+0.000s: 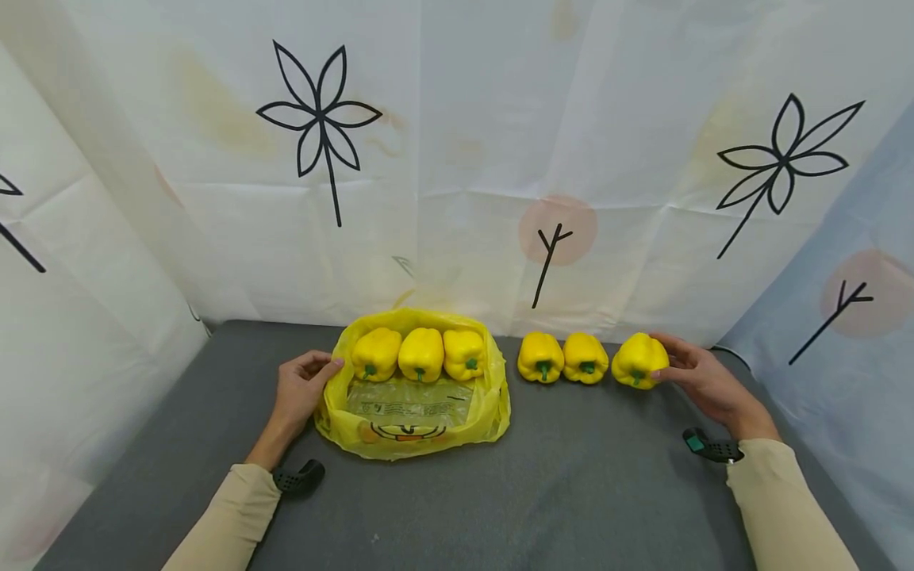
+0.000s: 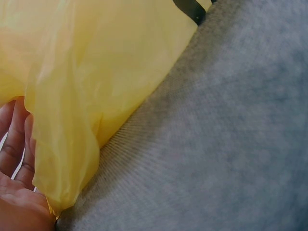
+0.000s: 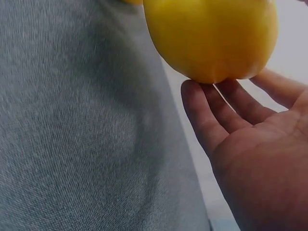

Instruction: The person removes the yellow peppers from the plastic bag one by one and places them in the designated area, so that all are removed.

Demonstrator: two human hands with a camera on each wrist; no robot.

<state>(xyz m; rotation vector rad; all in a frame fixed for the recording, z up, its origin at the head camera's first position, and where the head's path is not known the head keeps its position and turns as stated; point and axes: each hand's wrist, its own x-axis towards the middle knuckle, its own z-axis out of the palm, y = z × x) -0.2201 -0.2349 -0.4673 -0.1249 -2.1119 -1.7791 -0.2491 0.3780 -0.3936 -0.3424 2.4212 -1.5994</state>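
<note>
On the table [image 1: 571,484], left fingers [image 1: 328,369] pinch one bag [image 1: 493,416], right fingers [image 1: 674,373] one pepper [image 1: 637,357] of six.

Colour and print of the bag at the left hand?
Yellow bag, black-and-orange print on the near side; best in the head view.

Behind the grey, woven-textured tabletop [image 1: 571,476] before you, you see a creased white backdrop sheet [image 1: 471,95] printed with black-outlined, six-petalled flowers [image 1: 320,116] and pale pink discs [image 1: 574,248] bearing black twigs [image 1: 550,254].
</note>
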